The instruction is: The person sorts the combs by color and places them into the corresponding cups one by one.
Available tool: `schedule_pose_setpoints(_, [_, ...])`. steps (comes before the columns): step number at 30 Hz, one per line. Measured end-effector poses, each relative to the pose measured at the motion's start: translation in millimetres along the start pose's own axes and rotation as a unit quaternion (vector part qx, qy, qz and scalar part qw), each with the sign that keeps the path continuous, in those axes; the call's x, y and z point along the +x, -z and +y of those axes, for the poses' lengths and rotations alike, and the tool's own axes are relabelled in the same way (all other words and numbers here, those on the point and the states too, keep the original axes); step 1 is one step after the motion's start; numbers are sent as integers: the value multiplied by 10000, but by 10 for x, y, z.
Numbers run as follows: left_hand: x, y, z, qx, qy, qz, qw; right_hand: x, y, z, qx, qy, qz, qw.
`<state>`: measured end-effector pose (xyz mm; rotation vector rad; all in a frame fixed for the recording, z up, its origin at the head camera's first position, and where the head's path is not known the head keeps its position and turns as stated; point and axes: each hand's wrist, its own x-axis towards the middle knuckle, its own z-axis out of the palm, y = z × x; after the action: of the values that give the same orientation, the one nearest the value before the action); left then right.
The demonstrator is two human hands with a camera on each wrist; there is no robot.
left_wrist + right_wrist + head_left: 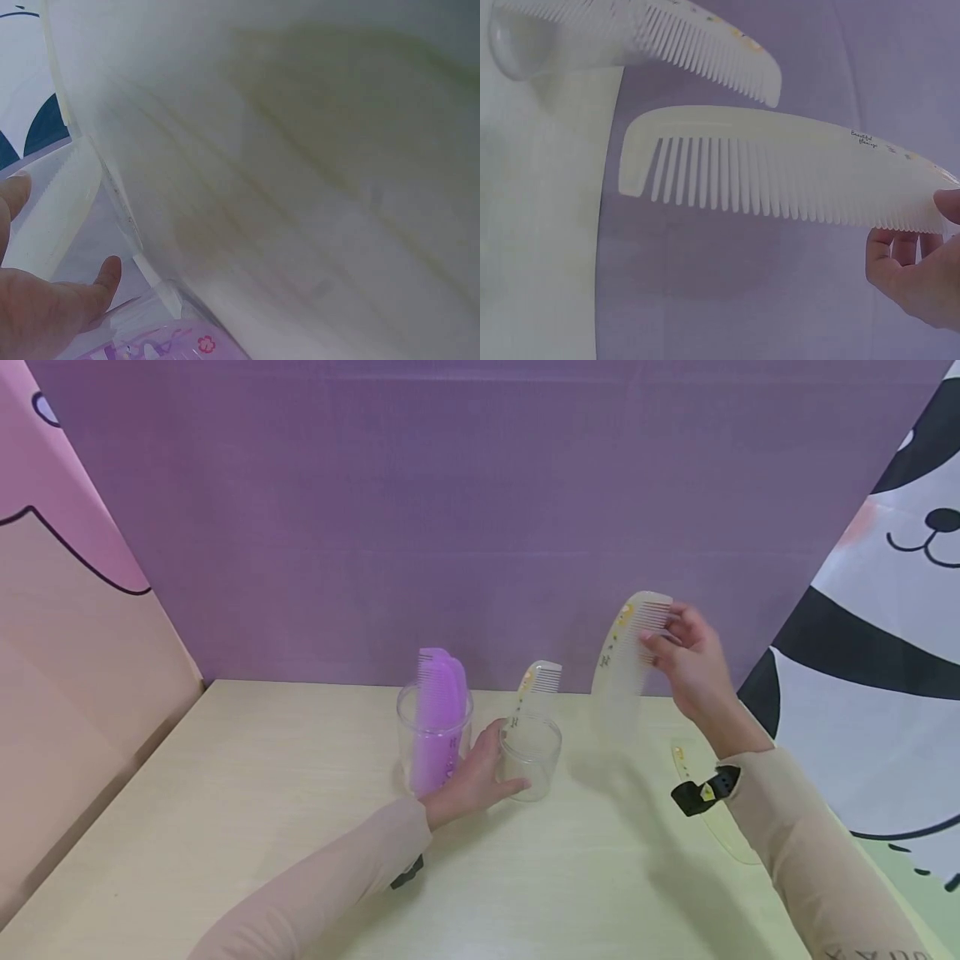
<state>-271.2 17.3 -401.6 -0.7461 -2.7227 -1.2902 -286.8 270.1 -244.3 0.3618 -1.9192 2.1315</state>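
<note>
My right hand (693, 664) pinches a pale yellow comb (626, 635) near one end, between thumb and fingers, above the table. In the right wrist view this comb (735, 161) hangs with its teeth down, apart from a second comb. That second pale comb (536, 685) stands in a clear plastic cup (532, 760), its top above the rim. My left hand (476, 777) holds this cup, with the thumb at the front and fingers at the left side. Just left of it, purple combs (438, 718) stand in another clear cup (405, 714).
Another pale yellow comb (727, 839) lies on the light wooden table (300, 827) at the right, partly under my right sleeve (795, 835). A purple backdrop (480, 527) rises behind the table, with cartoon-printed panels at both sides.
</note>
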Motion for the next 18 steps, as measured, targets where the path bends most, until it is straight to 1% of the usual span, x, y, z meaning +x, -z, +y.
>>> schedule_pose_setpoints(1, [-1,2,3,-14,1,9,10000,-1,-25,-18,-27,10,25,10000])
schedule_pose_setpoints(8, [-4,3,9,-46,-68,32,10000,4,-180,-89,465,59,129,9988])
schedule_pose_setpoints(9, [-4,2,9,-49,-65,22,10000,5,-204,-93,457,77,151,9988])
schedule_pose_setpoints(13, [-3,-4,7,-87,-6,-3,10000,13,-291,-80,731,207,119,9970])
schedule_pose_setpoints(18, [2,-17,2,-40,26,-8,10000,21,-394,-32,844,284,-6,9960])
